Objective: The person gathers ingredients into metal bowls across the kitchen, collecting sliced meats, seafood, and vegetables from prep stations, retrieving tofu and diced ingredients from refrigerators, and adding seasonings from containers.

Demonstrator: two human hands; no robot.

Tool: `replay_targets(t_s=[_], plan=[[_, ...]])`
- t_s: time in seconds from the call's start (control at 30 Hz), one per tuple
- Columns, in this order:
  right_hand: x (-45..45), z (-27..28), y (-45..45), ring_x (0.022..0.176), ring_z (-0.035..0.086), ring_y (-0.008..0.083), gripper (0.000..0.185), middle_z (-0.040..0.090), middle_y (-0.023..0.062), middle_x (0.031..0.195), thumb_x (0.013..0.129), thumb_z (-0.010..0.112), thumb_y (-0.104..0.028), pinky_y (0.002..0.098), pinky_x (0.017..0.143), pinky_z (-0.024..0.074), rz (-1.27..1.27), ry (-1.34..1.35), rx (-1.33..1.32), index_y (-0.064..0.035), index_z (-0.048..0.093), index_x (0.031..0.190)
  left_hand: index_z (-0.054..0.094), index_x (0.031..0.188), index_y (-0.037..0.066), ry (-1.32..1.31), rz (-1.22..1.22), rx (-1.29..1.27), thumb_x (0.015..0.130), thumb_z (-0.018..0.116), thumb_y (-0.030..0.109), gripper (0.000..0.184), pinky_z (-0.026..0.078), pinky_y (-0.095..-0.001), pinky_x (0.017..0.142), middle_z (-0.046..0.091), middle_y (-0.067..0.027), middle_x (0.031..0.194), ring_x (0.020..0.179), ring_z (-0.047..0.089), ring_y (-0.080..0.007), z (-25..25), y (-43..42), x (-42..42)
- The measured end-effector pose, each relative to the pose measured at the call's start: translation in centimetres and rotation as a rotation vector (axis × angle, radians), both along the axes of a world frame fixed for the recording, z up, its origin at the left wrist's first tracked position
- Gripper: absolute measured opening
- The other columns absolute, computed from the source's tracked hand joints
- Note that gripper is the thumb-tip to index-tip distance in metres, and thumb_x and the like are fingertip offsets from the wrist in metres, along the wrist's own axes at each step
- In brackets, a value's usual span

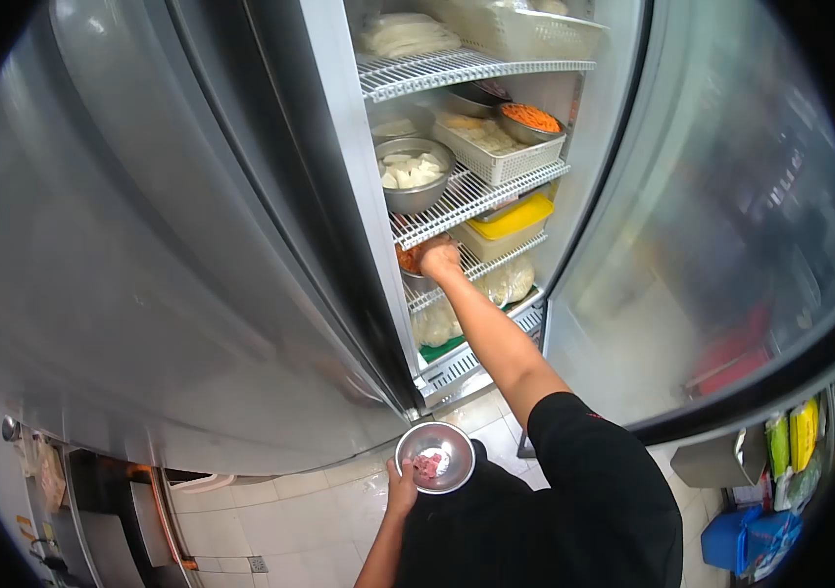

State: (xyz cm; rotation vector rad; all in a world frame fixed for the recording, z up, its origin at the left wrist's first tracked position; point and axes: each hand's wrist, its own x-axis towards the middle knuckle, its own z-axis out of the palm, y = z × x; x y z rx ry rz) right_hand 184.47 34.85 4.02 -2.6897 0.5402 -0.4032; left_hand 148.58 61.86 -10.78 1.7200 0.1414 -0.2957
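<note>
My left hand (401, 487) grips the rim of a small metal bowl (457, 453), held low in front of my body. A few pink pieces of what looks like chopped meat (427, 465) lie in its bottom. My right arm stretches into the open fridge, and my right hand (440, 257) is at a metal bowl (417, 282) of orange-red food (409, 259) on a lower shelf. Its fingers look curled down into that food; their tips are hidden, so what they hold cannot be made out.
Above my right hand, a wire shelf (466, 201) bears a bowl of white chunks (413, 171) and a basket (511, 165) beside shredded orange food (531, 118). A yellow-lidded container (513, 217) stands right of my hand. The glass door (712, 225) hangs open at right.
</note>
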Motion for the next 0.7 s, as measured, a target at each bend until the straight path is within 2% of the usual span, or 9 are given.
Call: replay_targets(t_s=[0.1,0.27,0.33,0.47,0.5,0.57,0.6,0.63,0.7], plan=[[0.7,1.9,0.6,0.121,0.049,0.0329,0.054,0.047,0.0149,0.134,0.084,0.051,-0.042,0.0428,0.099,0.0402,0.155,0.236,-0.101,-0.0148,0.05,0.13,0.039,0.12,0.001,0.003,-0.015,-0.032,0.097,0.042,0.033,0.039,0.041,-0.0347,0.091,0.056,-0.0179,0.109,0.103,0.055,-0.0262,1.1,-0.1,0.0],[5.2,-4.6,3.4,0.134,0.03,0.0314,0.065,0.03,0.0143,0.147,0.089,0.04,-0.041,0.0457,0.11,0.0236,0.24,-0.166,-0.244,-0.0115,0.024,0.144,0.04,0.12,0.001,-0.078,-0.05,-0.041,0.097,0.042,0.034,0.04,0.041,-0.0339,0.091,0.056,-0.0166,0.109,0.103,0.054,-0.0239,-0.4,0.7,1.3],[-1.8,1.4,5.6,0.135,0.03,0.0304,0.058,0.031,0.0138,0.147,0.091,0.04,-0.035,0.0466,0.11,0.0233,0.261,-0.182,-0.314,-0.0098,0.029,0.143,0.04,0.12,0.001,-0.092,-0.044,-0.028,0.097,0.042,0.034,0.041,0.041,-0.0339,0.091,0.055,-0.0166,0.11,0.103,0.054,-0.0238,1.0,0.6,1.3],[-0.4,-2.1,6.2,0.132,0.034,0.0312,0.052,0.035,0.0149,0.144,0.09,0.041,-0.029,0.0466,0.108,0.0259,0.339,-0.394,-0.534,-0.0083,0.038,0.138,0.041,0.121,-0.001,-0.149,-0.057,-0.028,0.097,0.043,0.036,0.044,0.04,-0.0343,0.092,0.054,-0.0166,0.111,0.104,0.052,-0.0238,4.0,0.9,0.5],[-3.0,0.6,6.7,0.137,0.024,0.0292,0.055,0.026,0.0137,0.149,0.091,0.042,-0.029,0.0423,0.112,0.019,0.415,-0.114,-0.408,-0.0072,0.033,0.14,0.041,0.121,-0.001,-0.208,-0.058,-0.043,0.097,0.043,0.037,0.045,0.04,-0.0345,0.092,0.054,-0.0166,0.111,0.104,0.052,-0.024,4.7,0.9,0.1],[-4.7,1.1,6.4,0.135,0.029,0.0305,0.051,0.032,0.015,0.145,0.09,0.042,-0.026,0.0407,0.111,0.0226,0.51,-0.239,-0.086,-0.0081,0.037,0.138,0.04,0.122,-0.002,-0.231,-0.05,-0.072,0.096,0.043,0.039,0.049,0.039,-0.035,0.093,0.053,-0.0175,0.112,0.105,0.051,-0.024,6.4,0.9,-0.4],[-4.9,0.6,6.3,0.123,0.043,0.0332,0.042,0.047,0.0159,0.134,0.089,0.045,-0.027,0.0409,0.105,0.0324,0.481,-0.431,-0.045,-0.0085,0.051,0.126,0.04,0.122,-0.002,-0.217,-0.031,-0.083,0.096,0.043,0.039,0.049,0.039,-0.035,0.093,0.053,-0.0175,0.112,0.105,0.051,-0.024,7.7,0.5,-0.9],[-5.7,1.8,6.4,0.121,0.045,0.0344,0.044,0.05,0.0164,0.131,0.086,0.052,-0.031,0.0409,0.104,0.0327,0.514,-0.522,-0.075,-0.0087,0.053,0.123,0.039,0.124,-0.003,-0.19,0.003,-0.095,0.096,0.042,0.041,0.051,0.038,-0.0351,0.094,0.053,-0.0183,0.114,0.107,0.05,-0.0246,8.9,0.0,-0.8],[-6.7,2.2,4.7,0.119,0.047,0.0324,0.043,0.051,0.0142,0.129,0.087,0.054,-0.03,0.0441,0.099,0.0403,0.555,-0.304,-0.171,-0.0113,0.051,0.126,0.038,0.125,-0.004,-0.15,0.049,-0.114,0.096,0.042,0.042,0.054,0.037,-0.0351,0.096,0.052,-0.0191,0.116,0.109,0.05,-0.0253,9.3,-1.4,0.4]])
